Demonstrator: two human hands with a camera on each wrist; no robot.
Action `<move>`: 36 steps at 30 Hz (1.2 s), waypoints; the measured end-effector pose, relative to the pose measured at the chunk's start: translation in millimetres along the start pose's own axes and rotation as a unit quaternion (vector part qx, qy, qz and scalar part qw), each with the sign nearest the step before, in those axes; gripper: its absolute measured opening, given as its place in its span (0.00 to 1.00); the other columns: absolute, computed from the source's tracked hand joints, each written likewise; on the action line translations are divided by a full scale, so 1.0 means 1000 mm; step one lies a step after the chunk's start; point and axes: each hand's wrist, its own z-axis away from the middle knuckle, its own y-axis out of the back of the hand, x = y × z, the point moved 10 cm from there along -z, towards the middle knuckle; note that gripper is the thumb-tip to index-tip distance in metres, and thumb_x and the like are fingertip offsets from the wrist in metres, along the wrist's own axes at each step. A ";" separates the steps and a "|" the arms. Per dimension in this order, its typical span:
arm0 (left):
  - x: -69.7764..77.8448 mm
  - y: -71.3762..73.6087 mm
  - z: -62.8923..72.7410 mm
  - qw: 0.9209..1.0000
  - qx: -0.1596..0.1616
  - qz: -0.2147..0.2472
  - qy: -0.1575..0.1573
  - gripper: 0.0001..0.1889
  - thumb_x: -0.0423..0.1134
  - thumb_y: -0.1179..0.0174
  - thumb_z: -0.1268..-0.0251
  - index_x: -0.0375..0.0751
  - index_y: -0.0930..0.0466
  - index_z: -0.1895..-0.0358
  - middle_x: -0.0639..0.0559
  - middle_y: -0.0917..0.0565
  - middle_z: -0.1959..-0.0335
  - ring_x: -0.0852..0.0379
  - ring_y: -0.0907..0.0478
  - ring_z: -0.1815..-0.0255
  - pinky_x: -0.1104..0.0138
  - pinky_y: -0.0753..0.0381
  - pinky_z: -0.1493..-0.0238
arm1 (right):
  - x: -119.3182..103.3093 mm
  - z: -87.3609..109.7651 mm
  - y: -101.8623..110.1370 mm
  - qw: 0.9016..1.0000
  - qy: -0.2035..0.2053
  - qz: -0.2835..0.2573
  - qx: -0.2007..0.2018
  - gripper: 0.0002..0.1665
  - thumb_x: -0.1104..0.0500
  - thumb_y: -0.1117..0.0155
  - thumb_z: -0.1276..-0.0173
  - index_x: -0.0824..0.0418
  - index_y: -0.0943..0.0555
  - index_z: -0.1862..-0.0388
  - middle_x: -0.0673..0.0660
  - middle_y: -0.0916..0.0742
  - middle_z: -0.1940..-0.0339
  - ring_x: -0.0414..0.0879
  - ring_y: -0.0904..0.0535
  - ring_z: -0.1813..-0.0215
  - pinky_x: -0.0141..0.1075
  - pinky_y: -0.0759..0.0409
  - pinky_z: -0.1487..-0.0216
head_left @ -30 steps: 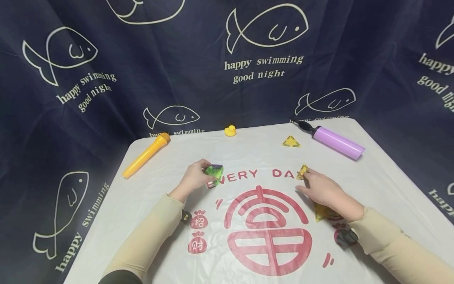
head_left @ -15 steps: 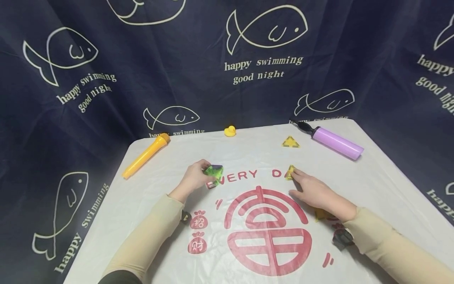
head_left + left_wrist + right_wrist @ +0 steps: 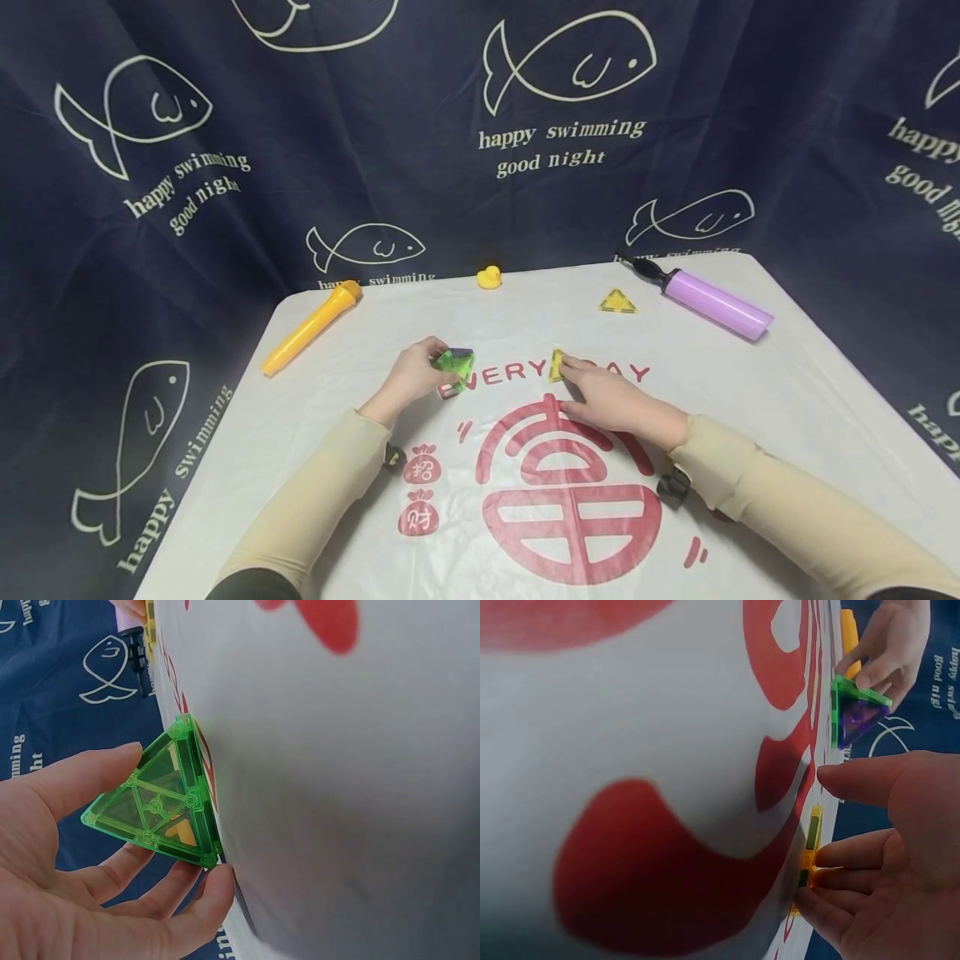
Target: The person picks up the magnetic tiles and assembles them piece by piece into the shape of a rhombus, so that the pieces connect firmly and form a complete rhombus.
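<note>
In the left wrist view my left hand (image 3: 112, 847) holds a small pyramid of translucent magnetic tiles, its green triangular face (image 3: 155, 804) toward me. The thumb is on one edge and the fingers lie along the other side. A purple face (image 3: 861, 718) of it shows in the right wrist view, low over the cloth. My right hand (image 3: 611, 398) has straight fingertips against a yellow triangular magnetic tile (image 3: 556, 366), which lies flat on the white cloth by the red lettering. Its thumb (image 3: 859, 782) stands apart from that tile.
Another yellow triangular tile (image 3: 617, 302) lies farther back on the tablecloth (image 3: 360, 533). Along the back are a yellow rubber duck (image 3: 489, 277), an orange toy microphone (image 3: 311, 328) at left and a purple hand pump (image 3: 716, 303) at right. A dark fish-print curtain (image 3: 420, 108) surrounds the table.
My right hand has slid left across the cloth with the yellow tile at its fingertips. Another yellow tile near the right forearm is now hidden behind the arm. The left hand has stayed put.
</note>
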 end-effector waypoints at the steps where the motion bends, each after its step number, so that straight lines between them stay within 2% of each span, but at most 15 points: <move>1: 0.000 0.000 0.000 1.000 0.000 0.001 0.000 0.26 0.37 0.24 0.47 0.38 0.20 0.44 0.38 0.16 0.45 0.41 0.20 0.45 0.49 0.23 0.39 | -0.001 -0.001 0.000 1.000 -0.001 0.002 0.000 0.41 0.53 0.33 0.30 0.73 0.33 0.26 0.70 0.33 0.23 0.65 0.38 0.23 0.58 0.36 0.27; 6: 0.000 0.000 0.002 1.000 0.000 -0.001 -0.003 0.27 0.37 0.25 0.46 0.35 0.22 0.42 0.37 0.17 0.44 0.40 0.20 0.44 0.49 0.24 0.38 | -0.002 -0.002 0.000 1.000 -0.003 0.000 0.003 0.41 0.54 0.32 0.30 0.73 0.33 0.26 0.69 0.33 0.23 0.65 0.38 0.23 0.58 0.36 0.27; 11: -0.007 0.003 0.009 1.000 0.000 0.001 0.000 0.34 0.37 0.25 0.46 0.30 0.27 0.36 0.34 0.19 0.43 0.38 0.22 0.42 0.48 0.25 0.37 | 0.001 -0.005 0.006 0.999 0.009 -0.024 0.029 0.36 0.58 0.32 0.30 0.72 0.30 0.28 0.70 0.29 0.25 0.65 0.35 0.25 0.57 0.35 0.27; 16: -0.018 0.008 0.027 1.000 0.001 -0.004 0.017 0.35 0.36 0.25 0.46 0.27 0.29 0.35 0.34 0.19 0.48 0.38 0.21 0.45 0.48 0.22 0.41 | 0.008 -0.005 0.016 0.997 0.004 -0.048 0.059 0.34 0.62 0.31 0.31 0.75 0.28 0.30 0.72 0.26 0.29 0.66 0.33 0.27 0.58 0.35 0.28; 21: -0.018 0.005 0.052 1.000 -0.025 -0.012 0.011 0.31 0.38 0.24 0.47 0.29 0.24 0.40 0.39 0.16 0.51 0.43 0.19 0.50 0.50 0.20 0.44 | 0.026 0.003 0.025 0.996 -0.018 -0.050 0.078 0.32 0.62 0.32 0.32 0.77 0.27 0.34 0.73 0.22 0.35 0.68 0.28 0.32 0.60 0.31 0.31; 24: -0.009 -0.007 0.062 0.999 -0.049 -0.016 -0.014 0.27 0.38 0.23 0.48 0.32 0.20 0.44 0.41 0.16 0.53 0.47 0.18 0.56 0.51 0.20 0.45 | 0.037 0.011 0.031 0.995 -0.014 -0.044 0.090 0.29 0.63 0.31 0.33 0.78 0.24 0.38 0.72 0.17 0.44 0.66 0.22 0.40 0.59 0.26 0.36; 27: 0.007 -0.021 0.070 0.995 -0.069 -0.039 -0.060 0.25 0.38 0.23 0.48 0.33 0.17 0.46 0.42 0.16 0.53 0.48 0.18 0.57 0.50 0.20 0.45 | 0.047 0.021 0.035 0.995 -0.005 -0.042 0.094 0.25 0.63 0.29 0.36 0.77 0.20 0.43 0.67 0.16 0.52 0.61 0.20 0.49 0.58 0.23 0.42; 32: 0.041 -0.043 0.074 0.982 -0.073 -0.109 -0.136 0.25 0.40 0.24 0.47 0.31 0.17 0.47 0.38 0.16 0.52 0.40 0.20 0.47 0.48 0.23 0.41 | 0.065 0.039 0.037 0.995 -0.014 -0.064 0.076 0.24 0.61 0.27 0.37 0.74 0.18 0.45 0.63 0.17 0.56 0.58 0.20 0.53 0.58 0.21 0.46; 36: 0.063 -0.061 0.068 0.968 -0.070 -0.174 -0.169 0.25 0.43 0.27 0.42 0.32 0.17 0.45 0.36 0.18 0.45 0.36 0.24 0.38 0.47 0.28 0.33 | 0.080 0.055 0.038 0.995 -0.026 -0.082 0.057 0.25 0.60 0.25 0.38 0.71 0.17 0.45 0.60 0.18 0.56 0.56 0.21 0.53 0.58 0.21 0.46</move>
